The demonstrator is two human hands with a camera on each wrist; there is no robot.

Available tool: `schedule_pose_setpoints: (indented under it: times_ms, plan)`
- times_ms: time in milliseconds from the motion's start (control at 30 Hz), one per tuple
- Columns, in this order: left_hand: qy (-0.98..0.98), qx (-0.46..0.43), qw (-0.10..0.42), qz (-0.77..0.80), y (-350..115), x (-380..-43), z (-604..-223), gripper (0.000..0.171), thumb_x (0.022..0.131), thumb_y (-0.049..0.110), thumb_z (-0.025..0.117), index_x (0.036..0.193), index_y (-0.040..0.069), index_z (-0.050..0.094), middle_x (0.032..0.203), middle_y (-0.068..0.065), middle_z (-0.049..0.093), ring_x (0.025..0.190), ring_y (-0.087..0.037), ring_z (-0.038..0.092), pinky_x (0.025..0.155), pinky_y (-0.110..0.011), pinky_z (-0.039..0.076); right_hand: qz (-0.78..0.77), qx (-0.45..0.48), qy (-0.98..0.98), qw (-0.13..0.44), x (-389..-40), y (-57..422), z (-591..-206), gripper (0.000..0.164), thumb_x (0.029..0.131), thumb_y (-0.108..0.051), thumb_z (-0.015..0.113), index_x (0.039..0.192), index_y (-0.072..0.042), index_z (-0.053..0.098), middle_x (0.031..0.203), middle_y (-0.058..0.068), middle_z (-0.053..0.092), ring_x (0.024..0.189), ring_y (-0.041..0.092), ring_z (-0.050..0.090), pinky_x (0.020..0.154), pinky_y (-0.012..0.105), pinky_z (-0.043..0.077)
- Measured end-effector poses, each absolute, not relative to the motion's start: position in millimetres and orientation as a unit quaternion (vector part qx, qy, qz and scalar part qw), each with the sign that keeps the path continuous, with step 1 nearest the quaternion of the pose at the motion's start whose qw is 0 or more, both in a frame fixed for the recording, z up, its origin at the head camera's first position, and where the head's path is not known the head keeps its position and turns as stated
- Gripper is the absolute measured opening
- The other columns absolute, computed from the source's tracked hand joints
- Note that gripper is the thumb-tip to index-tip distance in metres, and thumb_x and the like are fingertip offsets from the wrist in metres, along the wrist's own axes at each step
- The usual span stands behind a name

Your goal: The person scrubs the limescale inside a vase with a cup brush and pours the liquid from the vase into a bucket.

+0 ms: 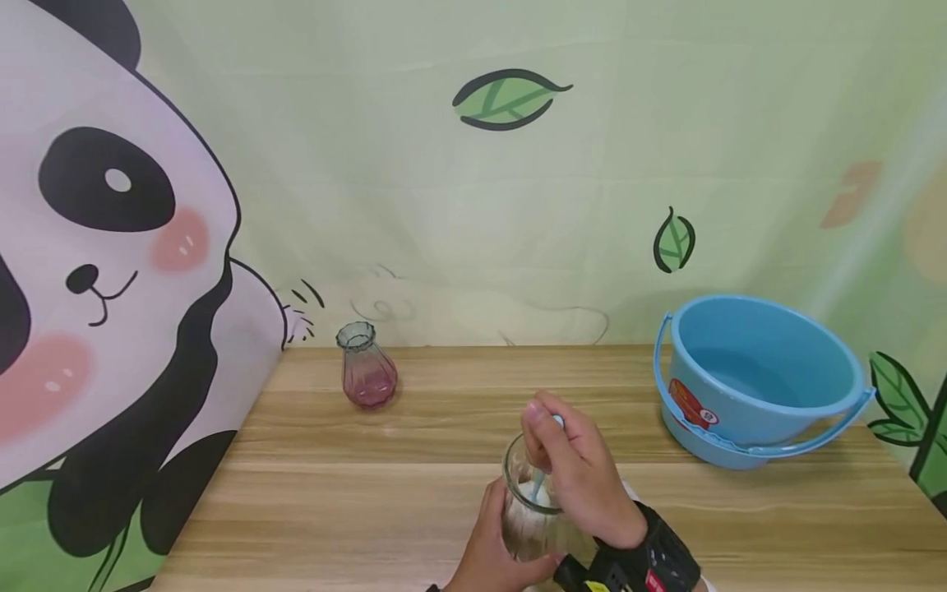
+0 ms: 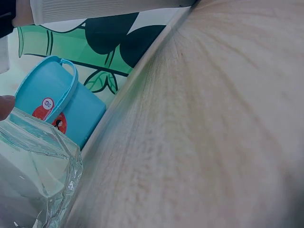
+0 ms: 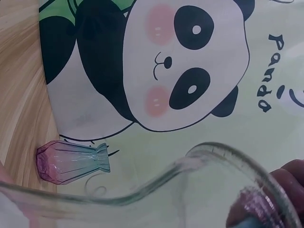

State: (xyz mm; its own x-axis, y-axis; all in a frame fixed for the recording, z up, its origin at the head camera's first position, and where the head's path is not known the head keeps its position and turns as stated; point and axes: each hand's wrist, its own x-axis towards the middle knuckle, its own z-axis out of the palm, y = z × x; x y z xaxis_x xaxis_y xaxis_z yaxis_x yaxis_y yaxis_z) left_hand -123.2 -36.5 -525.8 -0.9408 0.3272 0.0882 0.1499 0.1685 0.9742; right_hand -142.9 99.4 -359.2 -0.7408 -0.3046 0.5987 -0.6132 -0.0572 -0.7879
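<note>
A clear glass vase [image 1: 527,530] stands low in the middle of the head view, gripped around its side by my left hand [image 1: 488,552]. Its thick faceted base [image 2: 57,175] fills the lower left of the left wrist view. Over the mouth, my right hand [image 1: 584,473] curls its fingers round the light blue handle [image 1: 538,485] of a slim tool that reaches down into the vase. White material shows around the tool's lower end; its exact kind is hidden by glass and fingers. In the right wrist view, the vase's curved wall and rim cross the foreground.
Toward the back left of the wooden table [image 1: 355,493] stands a small fluted glass vase [image 1: 370,374], pink below and grey above. A blue bucket [image 1: 740,427] with its handle down is at the right. Behind hangs a panda-printed backdrop [image 1: 414,189].
</note>
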Motion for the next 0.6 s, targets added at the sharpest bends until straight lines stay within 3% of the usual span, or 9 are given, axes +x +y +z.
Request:
schedule_pose_setpoints:
  times_ms: [367, 600]
  plan:
    - [0.768, 0.162, 0.062, 0.616, -36.2, -123.1, -526.5, 0.093, 0.075, 0.040, 0.081, 0.147, 0.036, 0.023, 0.137, 0.005, 0.036, 0.116, -0.017, 0.043, 0.093, -0.043, 0.043, 0.666, 0.338, -0.659, 0.092, -144.4, 101.7, -358.7, 0.037, 0.106, -0.005, 0.026, 0.070, -0.004, 0.037, 0.055, 0.006, 0.029, 0.044, 0.014, 0.030, 0.038, 0.028, 0.027]
    - [0.767, 0.183, 0.035, 0.613, -36.5, -124.4, -529.5, 0.094, 0.073, 0.038, 0.083, 0.147, 0.036, 0.024, 0.138, 0.003, 0.037, 0.118, -0.018, 0.043, 0.095, -0.044, 0.043, 0.637, 0.305, -0.696, 0.129, -140.3, 98.5, -357.8, 0.038, 0.105, -0.005, 0.033, 0.067, -0.008, 0.038, 0.052, 0.001, 0.031, 0.043, 0.013, 0.031, 0.040, 0.026, 0.027]
